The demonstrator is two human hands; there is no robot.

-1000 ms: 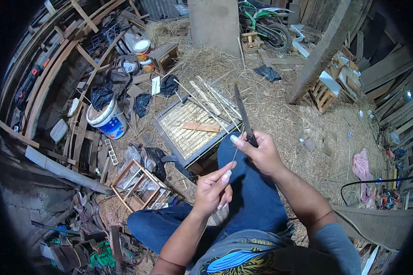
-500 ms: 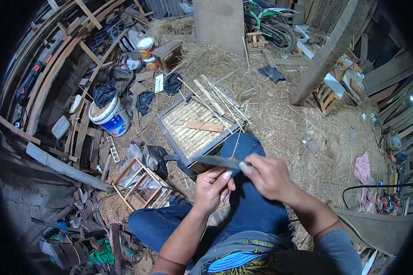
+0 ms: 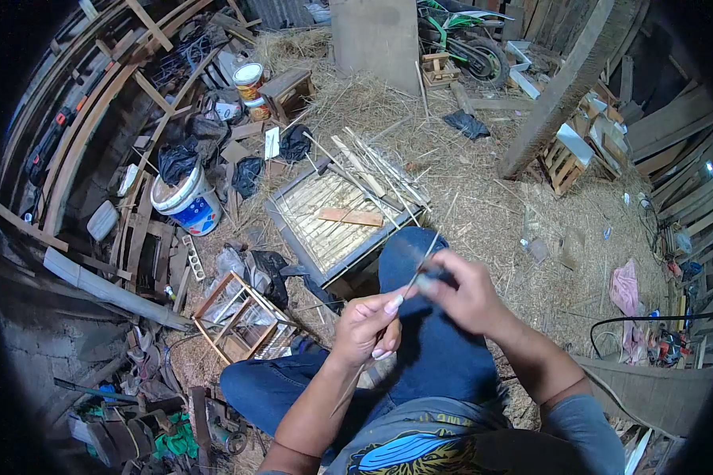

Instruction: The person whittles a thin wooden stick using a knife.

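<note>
Straw-strewn floor [image 3: 491, 214] lies beyond the fingers of the left hand [image 3: 364, 328], which pinch a slender strip [image 3: 442, 226], presumably light, flexible and best gripped near its lower end, while the right hand [image 3: 466, 293] grasps a motion-blurred knife [image 3: 410, 257] just beside it.

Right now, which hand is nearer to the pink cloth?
The right. The right hand is to the left of the pink cloth, well apart from it; the left hand is farther left, beyond the right hand as seen from the cloth.
</note>
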